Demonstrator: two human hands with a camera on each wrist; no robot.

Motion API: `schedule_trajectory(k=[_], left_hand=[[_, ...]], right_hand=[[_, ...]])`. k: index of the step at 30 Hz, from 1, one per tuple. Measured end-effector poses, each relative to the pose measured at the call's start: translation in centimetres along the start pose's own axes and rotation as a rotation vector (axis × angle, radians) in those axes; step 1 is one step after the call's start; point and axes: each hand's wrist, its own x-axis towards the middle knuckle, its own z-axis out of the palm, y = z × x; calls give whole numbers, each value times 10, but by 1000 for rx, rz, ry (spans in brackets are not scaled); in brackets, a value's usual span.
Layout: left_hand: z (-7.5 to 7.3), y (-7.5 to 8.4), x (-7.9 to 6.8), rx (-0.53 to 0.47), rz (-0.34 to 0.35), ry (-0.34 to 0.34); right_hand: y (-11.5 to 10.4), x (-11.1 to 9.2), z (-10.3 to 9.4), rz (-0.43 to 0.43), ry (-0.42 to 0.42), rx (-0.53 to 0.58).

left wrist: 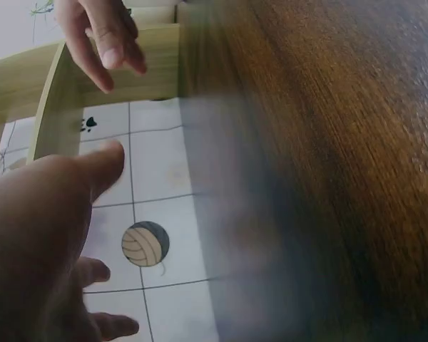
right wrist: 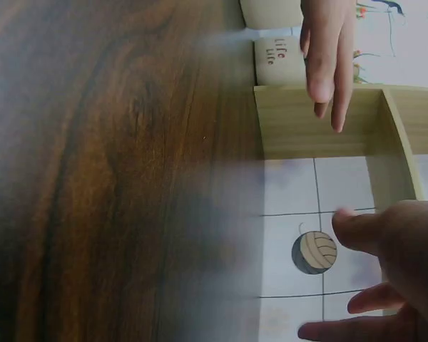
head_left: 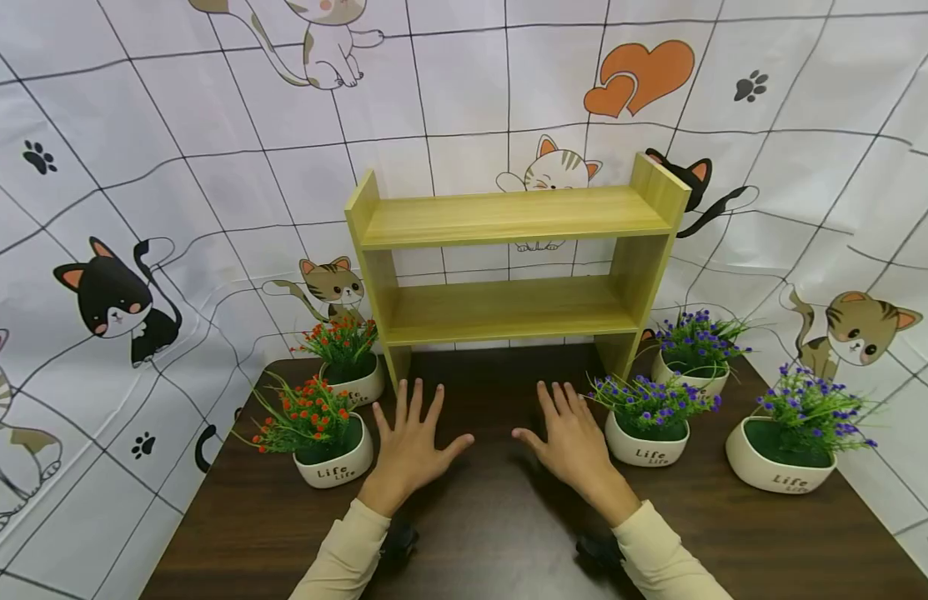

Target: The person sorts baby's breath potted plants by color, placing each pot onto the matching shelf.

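Note:
In the head view my left hand (head_left: 411,450) is held over the dark wooden table with its fingers spread, holding nothing. My right hand (head_left: 574,440) mirrors it on the other side, fingers extended and thumb pointing inward. Beyond both hands stands a light wooden two-tier shelf (head_left: 509,312), with nothing on its boards. Nearest the left hand is a white pot of orange flowers (head_left: 334,462); a white pot of purple flowers (head_left: 647,450) sits just right of the right hand. The wrist views show both hands raised above the tabletop (left wrist: 342,142).
A second pot of orange flowers (head_left: 358,387) stands by the shelf's left side. Two more pots of purple flowers, one behind (head_left: 692,379) and one at the far right (head_left: 782,471), are on the right. A cat-print sheet (head_left: 464,100) hangs behind the table.

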Motion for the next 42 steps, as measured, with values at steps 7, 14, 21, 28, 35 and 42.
schedule_trajectory(k=[7,14,21,28,35,42], left_hand=[[-11,-1,7,-37,126,279],[-46,-7,22,-192,143,559],[-84,-12,35,-294,101,585],[-116,-14,46,-365,46,622],[-140,-18,59,-405,22,666],[-153,-27,70,-520,-16,607]], right_hand=[[-4,-8,-16,-36,176,21],[12,-27,-42,-37,192,93],[40,-43,-72,32,130,123],[69,-65,-97,116,23,155],[100,-80,-109,150,0,138],[134,-80,-112,321,-46,154]])
